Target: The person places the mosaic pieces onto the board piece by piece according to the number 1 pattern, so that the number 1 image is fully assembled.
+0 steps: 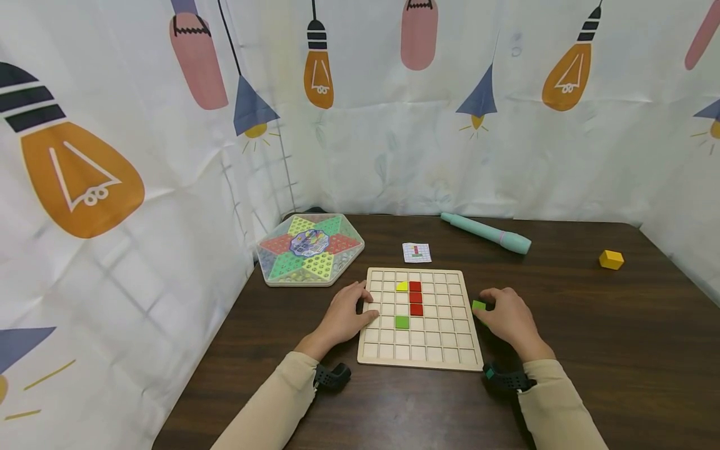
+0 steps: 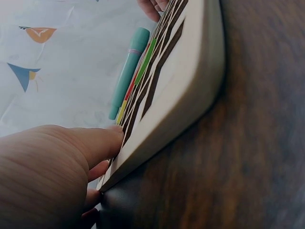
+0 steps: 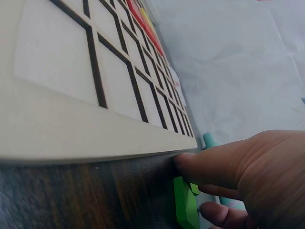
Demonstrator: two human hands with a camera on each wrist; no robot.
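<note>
A light wooden grid board (image 1: 444,356) lies flat on the table. Red squares (image 1: 415,298) stand in a column on it, with a yellow piece (image 1: 402,287) left of the top one and a green square (image 1: 402,322) lower down. My left hand (image 1: 344,312) holds the board's left edge, the thumb on the rim and other fingers farther up the side, partly hidden in the left wrist view. Just off the board's right edge, my right hand (image 1: 510,317) pinches a green block (image 3: 186,202) between thumb and fingers, low at the tabletop.
Behind the board lies a small printed card (image 1: 417,252). A hexagonal game box (image 1: 310,249) stands back left, a mint-green tube (image 1: 486,233) back right, and a yellow block (image 1: 610,259) far right. A patterned curtain (image 1: 365,156) closes off the back and left.
</note>
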